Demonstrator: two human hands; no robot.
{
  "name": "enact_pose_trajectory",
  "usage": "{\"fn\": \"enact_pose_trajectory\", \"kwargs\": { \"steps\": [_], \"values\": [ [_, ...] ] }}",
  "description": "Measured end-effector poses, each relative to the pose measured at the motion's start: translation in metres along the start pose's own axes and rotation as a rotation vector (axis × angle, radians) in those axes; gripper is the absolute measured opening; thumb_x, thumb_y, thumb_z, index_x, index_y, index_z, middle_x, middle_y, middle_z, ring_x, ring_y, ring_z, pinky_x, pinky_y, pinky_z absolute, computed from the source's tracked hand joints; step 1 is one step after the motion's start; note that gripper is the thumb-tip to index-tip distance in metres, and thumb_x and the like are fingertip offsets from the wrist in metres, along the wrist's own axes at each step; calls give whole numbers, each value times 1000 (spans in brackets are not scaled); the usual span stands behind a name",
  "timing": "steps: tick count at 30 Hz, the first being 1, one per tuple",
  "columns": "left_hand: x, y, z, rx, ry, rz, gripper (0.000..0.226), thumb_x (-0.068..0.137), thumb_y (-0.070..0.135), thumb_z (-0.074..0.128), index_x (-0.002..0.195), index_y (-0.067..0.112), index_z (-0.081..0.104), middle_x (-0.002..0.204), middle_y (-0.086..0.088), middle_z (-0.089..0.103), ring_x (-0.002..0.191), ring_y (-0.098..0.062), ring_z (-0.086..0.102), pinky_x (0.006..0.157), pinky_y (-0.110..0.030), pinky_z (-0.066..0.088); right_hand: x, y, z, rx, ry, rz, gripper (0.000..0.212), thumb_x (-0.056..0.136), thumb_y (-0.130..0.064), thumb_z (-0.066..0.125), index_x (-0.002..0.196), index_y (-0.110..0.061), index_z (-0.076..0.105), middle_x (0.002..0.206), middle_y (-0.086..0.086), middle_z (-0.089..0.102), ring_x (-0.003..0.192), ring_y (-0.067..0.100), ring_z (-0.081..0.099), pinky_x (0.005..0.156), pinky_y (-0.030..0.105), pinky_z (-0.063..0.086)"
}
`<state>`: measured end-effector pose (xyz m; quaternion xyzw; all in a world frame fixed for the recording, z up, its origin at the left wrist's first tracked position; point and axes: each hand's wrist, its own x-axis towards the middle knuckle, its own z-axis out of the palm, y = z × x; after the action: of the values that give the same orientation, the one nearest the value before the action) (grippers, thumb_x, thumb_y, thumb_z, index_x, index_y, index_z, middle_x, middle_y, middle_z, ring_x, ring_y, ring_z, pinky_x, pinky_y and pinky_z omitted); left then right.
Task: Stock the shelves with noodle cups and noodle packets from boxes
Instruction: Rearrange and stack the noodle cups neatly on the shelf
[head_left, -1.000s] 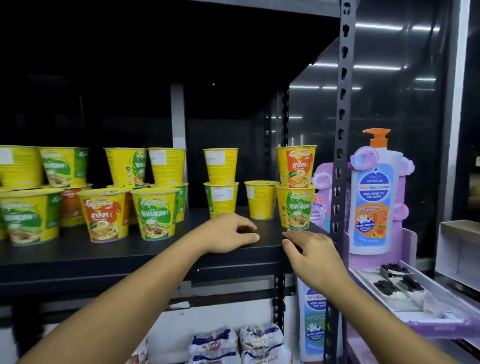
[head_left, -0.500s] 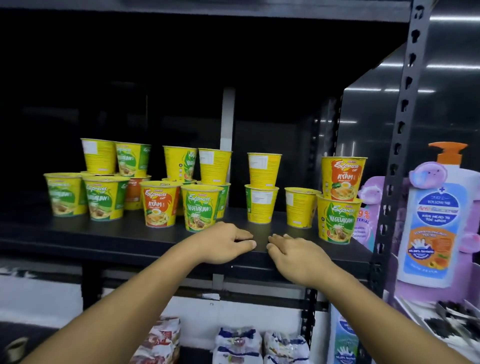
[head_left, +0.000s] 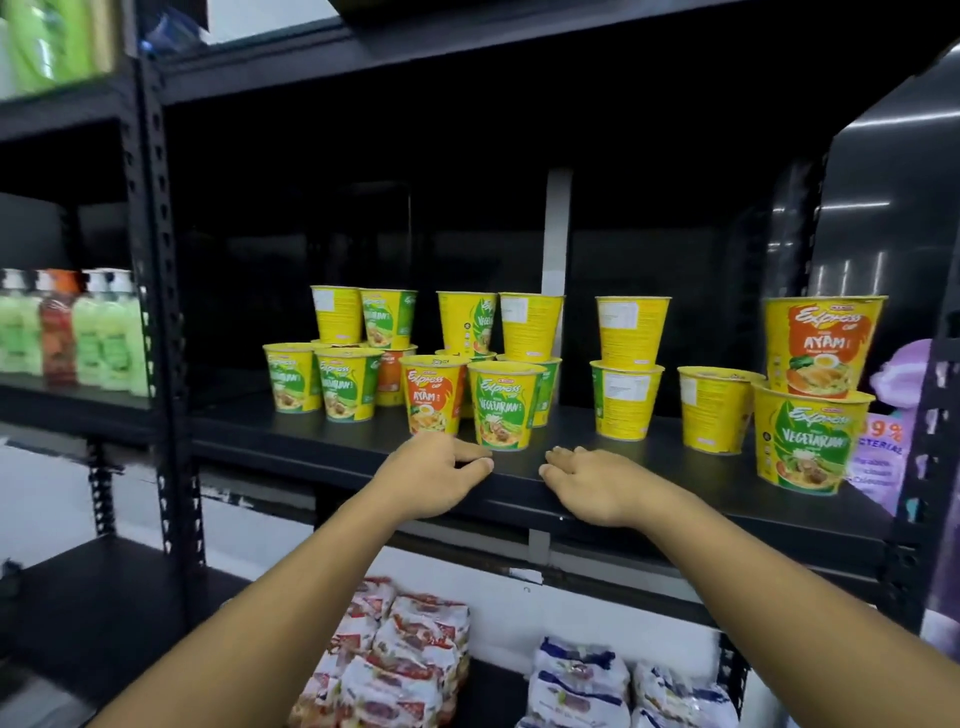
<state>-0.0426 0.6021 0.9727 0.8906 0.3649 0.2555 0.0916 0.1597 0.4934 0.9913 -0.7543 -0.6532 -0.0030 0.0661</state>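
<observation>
Head view: I see both hands resting empty on the front edge of the black shelf (head_left: 670, 467), with the noodle cups (head_left: 629, 332) standing just behind them.
The left hand (head_left: 434, 475) lies loosely curled and holds nothing, just in front of an orange Ayam cup (head_left: 434, 397) and a green Vegetarian cup (head_left: 503, 406). The right hand (head_left: 597, 486) sits close beside it without touching, fingers bent, tips on the board, also empty. I count cups singly and stacked two high across the shelf. Noodle packets (head_left: 400, 654) lie on the level below, and bottles (head_left: 98, 332) stand on the rack to the left.
</observation>
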Motion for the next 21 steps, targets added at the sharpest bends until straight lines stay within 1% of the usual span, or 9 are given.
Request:
{"fn": "enact_pose_trajectory", "kwargs": {
  "steps": [4, 8, 11, 13, 14, 16, 17, 19, 21],
  "values": [
    [-5, -14, -9, 54, 45, -63, 38, 101, 55, 51, 128, 38, 71, 135, 17, 67, 125, -12, 59, 103, -39, 52, 17, -9, 1, 39, 12, 25, 58, 109, -42, 23, 154, -11, 41, 164, 10, 35, 150, 30, 31, 121, 49, 27],
    [-5, -31, -17, 94, 64, -121, 39, 98, 63, 50, 124, 44, 71, 114, 11, 74, 104, -15, 65, 88, -41, 58, 30, -16, 4, 62, 20, 88, 63, 105, -51, 26, 154, -15, 40, 164, 7, 35, 150, 29, 32, 121, 51, 24],
    [0, -48, -23, 97, 91, -142, 42, 94, 67, 50, 123, 45, 72, 107, 11, 75, 99, -13, 66, 83, -39, 59, 41, -22, 3, 90, 5, 155, 70, 102, -61, 28, 156, -17, 38, 165, 6, 33, 151, 28, 29, 123, 50, 22],
    [5, -59, -28, 89, 129, -132, 38, 94, 62, 56, 117, 38, 76, 105, 12, 76, 97, -12, 66, 81, -36, 58, 46, -27, 0, 110, -7, 193, 75, 100, -66, 32, 156, -17, 38, 164, 6, 36, 149, 28, 34, 122, 48, 25],
    [9, -65, -31, 88, 150, -127, 34, 94, 59, 59, 109, 35, 79, 100, 12, 76, 93, -12, 66, 79, -35, 58, 48, -30, -2, 123, -6, 209, 76, 99, -68, 35, 155, -18, 40, 162, 6, 39, 146, 28, 39, 121, 47, 29],
    [18, -76, -36, 72, 182, -140, 31, 93, 57, 64, 89, 29, 77, 86, 10, 73, 83, -10, 65, 68, -32, 53, 52, -35, -5, 173, 1, 233, 75, 95, -71, 43, 152, -23, 46, 156, 4, 48, 138, 26, 48, 114, 40, 37],
    [22, -80, -38, 62, 195, -149, 32, 92, 57, 66, 83, 27, 73, 80, 9, 71, 79, -9, 63, 63, -30, 50, 54, -38, -6, 202, 8, 242, 72, 94, -70, 48, 151, -26, 48, 153, 3, 50, 135, 24, 51, 108, 36, 40],
    [30, -90, -41, 40, 203, -145, 34, 90, 59, 68, 80, 26, 71, 75, 8, 68, 74, -8, 62, 59, -29, 47, 55, -42, -9, 255, 27, 262, 67, 93, -67, 55, 147, -30, 51, 149, 1, 54, 130, 22, 54, 101, 31, 42],
    [38, -97, -40, 21, 175, -113, 33, 90, 57, 68, 81, 26, 72, 77, 8, 68, 77, -10, 62, 61, -30, 47, 54, -43, -7, 281, 41, 287, 66, 91, -69, 57, 145, -30, 54, 146, 0, 56, 127, 20, 55, 99, 31, 43]
  ]
}}
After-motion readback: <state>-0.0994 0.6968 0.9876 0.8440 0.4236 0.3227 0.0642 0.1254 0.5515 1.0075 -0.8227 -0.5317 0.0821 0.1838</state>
